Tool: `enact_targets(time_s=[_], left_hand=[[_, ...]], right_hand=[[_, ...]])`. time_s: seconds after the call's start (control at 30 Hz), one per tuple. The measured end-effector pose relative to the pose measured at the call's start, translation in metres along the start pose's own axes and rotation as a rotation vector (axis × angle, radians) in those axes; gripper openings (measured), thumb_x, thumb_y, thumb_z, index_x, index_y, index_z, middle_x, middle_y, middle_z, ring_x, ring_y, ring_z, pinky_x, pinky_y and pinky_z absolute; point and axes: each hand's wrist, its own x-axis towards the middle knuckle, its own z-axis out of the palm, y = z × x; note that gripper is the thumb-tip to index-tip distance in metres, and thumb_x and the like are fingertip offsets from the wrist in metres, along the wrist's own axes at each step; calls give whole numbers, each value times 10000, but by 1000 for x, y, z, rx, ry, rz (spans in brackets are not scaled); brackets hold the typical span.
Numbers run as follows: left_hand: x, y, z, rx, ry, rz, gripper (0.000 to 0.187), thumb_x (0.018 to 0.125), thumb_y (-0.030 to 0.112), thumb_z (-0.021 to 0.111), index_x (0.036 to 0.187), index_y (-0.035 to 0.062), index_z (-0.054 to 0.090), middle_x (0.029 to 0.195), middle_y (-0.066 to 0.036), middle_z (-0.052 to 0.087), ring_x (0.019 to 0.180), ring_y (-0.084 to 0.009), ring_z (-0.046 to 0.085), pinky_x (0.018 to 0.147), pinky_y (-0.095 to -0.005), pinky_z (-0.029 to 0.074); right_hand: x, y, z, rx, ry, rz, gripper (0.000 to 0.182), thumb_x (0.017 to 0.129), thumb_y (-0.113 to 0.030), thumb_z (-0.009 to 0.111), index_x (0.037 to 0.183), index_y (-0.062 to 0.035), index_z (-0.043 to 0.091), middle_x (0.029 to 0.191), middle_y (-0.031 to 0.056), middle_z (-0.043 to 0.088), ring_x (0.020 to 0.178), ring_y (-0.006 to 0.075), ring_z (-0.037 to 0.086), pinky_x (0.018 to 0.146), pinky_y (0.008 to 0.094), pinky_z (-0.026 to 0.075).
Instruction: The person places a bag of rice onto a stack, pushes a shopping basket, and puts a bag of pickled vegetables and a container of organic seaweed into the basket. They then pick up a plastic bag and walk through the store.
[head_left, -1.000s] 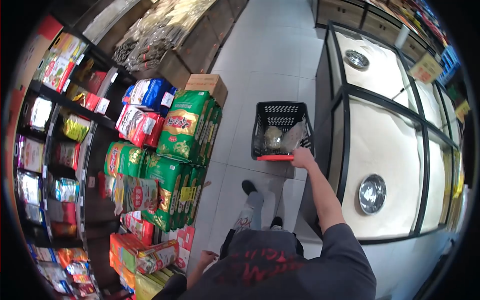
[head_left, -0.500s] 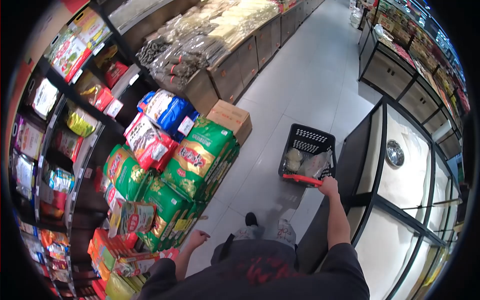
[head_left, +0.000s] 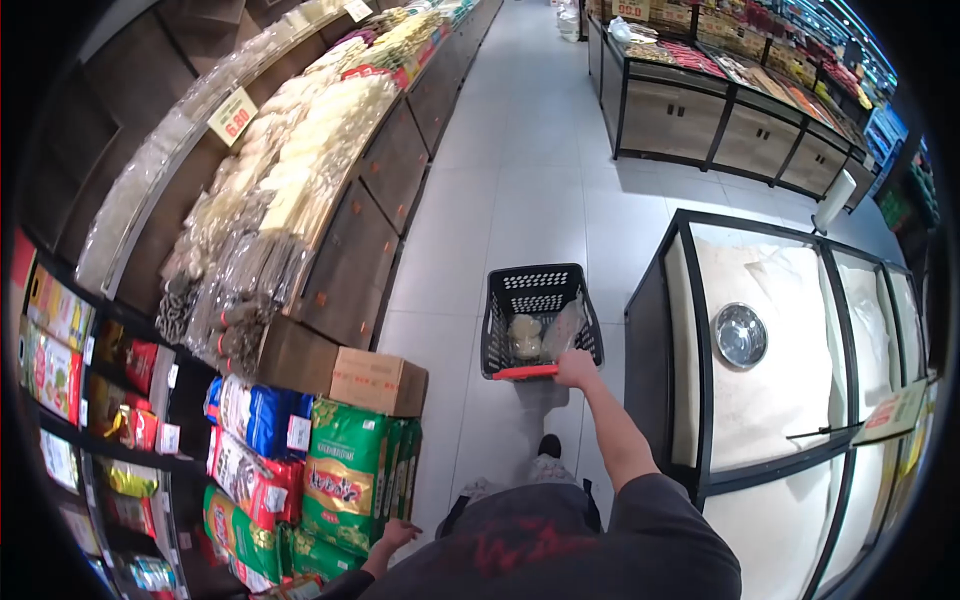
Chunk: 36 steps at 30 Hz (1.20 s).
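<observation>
The red handle (head_left: pixel 526 372) of a black shopping basket (head_left: pixel 538 318) is gripped by the right hand (head_left: pixel 577 368), while the left hand (head_left: pixel 397 535) hangs loosely open beside green sacks (head_left: pixel 350 480).

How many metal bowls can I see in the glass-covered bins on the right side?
1: a metal bowl lies in the near bin, right of the black basket. Others may be hidden farther right.

1. The black basket (head_left: pixel 541 318) has rolled forward along the aisle floor (head_left: pixel 520 190); it now sits beside the glass bin holding the metal bowl (head_left: pixel 739 336), straight ahead rather than angled right.
2. The stacked green bags (head_left: pixel 345 482) have dropped back to lower left, with the cardboard box (head_left: pixel 378 381) now nearer.
3. The left hand (head_left: pixel 398 535) has swung lower, close to those bags.
4. More of the dried-goods shelf (head_left: pixel 290 200) shows.
</observation>
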Motion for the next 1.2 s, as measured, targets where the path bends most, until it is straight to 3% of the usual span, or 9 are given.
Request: enact_targets(time_s=[0.13, 0.33, 0.63, 0.73, 0.8, 0.83, 0.9, 1.03, 1.2], left_hand=[[33, 63, -19, -238, 90, 27, 249, 793, 140, 589, 915, 94, 801, 706, -70, 721, 640, -136, 668, 640, -289, 546], [81, 130, -45, -192, 24, -84, 253, 806, 139, 581, 921, 81, 799, 703, -71, 718, 618, -138, 654, 619, -289, 538], [274, 246, -178, -133, -118, -59, 253, 819, 145, 578, 928, 89, 799, 704, -69, 717, 616, -148, 654, 621, -300, 538], [357, 289, -245, -129, -138, 90, 253, 823, 147, 576, 930, 92, 800, 705, -68, 717, 615, -152, 653, 622, -304, 538], [422, 308, -288, -217, -59, 201, 256, 822, 124, 570, 937, 114, 799, 692, -92, 713, 621, -174, 667, 635, -313, 541], [438, 332, -315, -31, 58, 267, 258, 816, 91, 559, 922, 96, 794, 684, -93, 706, 609, -162, 656, 617, -302, 532], [447, 431, -375, 104, 182, 387, 251, 810, 63, 556, 912, 83, 784, 706, -138, 694, 619, -197, 658, 620, -313, 525], [427, 635, -439, 78, 395, 748, 216, 810, 14, 559, 868, 60, 762, 747, -170, 665, 664, -299, 645, 639, -372, 505], [375, 875, -410, 292, 583, 1249, 140, 745, -15, 605, 838, 41, 694, 816, -117, 635, 829, -300, 624, 719, -399, 498]], right_hand=[[85, 23, -33, -16, 28, -49, 247, 704, -283, 676, 807, -65, 735, 834, 172, 718, 820, 345, 709, 753, 454, 569], [211, 50, -75, -6, 26, -5, 262, 720, -306, 679, 796, -61, 731, 836, 173, 717, 815, 345, 708, 750, 454, 568], [386, 89, -121, -170, 43, -3, 237, 753, -315, 658, 822, -100, 728, 809, 143, 715, 775, 332, 711, 679, 469, 566], [435, 93, -125, -99, 130, 164, 210, 720, -266, 691, 851, -106, 730, 773, 135, 703, 822, 343, 690, 764, 453, 550], [455, 99, -115, -8, 435, 207, 281, 675, -203, 723, 934, -97, 699, 850, 146, 680, 952, 363, 620, 908, 461, 486], [458, 95, -119, -3, 431, 233, 281, 675, -203, 723, 934, -97, 699, 850, 146, 680, 952, 363, 620, 908, 461, 486], [468, 88, -135, 69, 535, 212, 455, 646, -170, 738, 1085, -104, 638, 1026, 149, 615, 1095, 371, 501, 1023, 464, 391], [484, 109, -155, 128, 449, 89, 661, 631, -218, 756, 1258, -138, 562, 1200, 122, 527, 1183, 359, 426, 1056, 465, 362], [497, 133, -168, 266, 404, 23, 716, 615, -234, 771, 1294, -165, 554, 1209, 111, 542, 1199, 340, 429, 1074, 444, 356]])
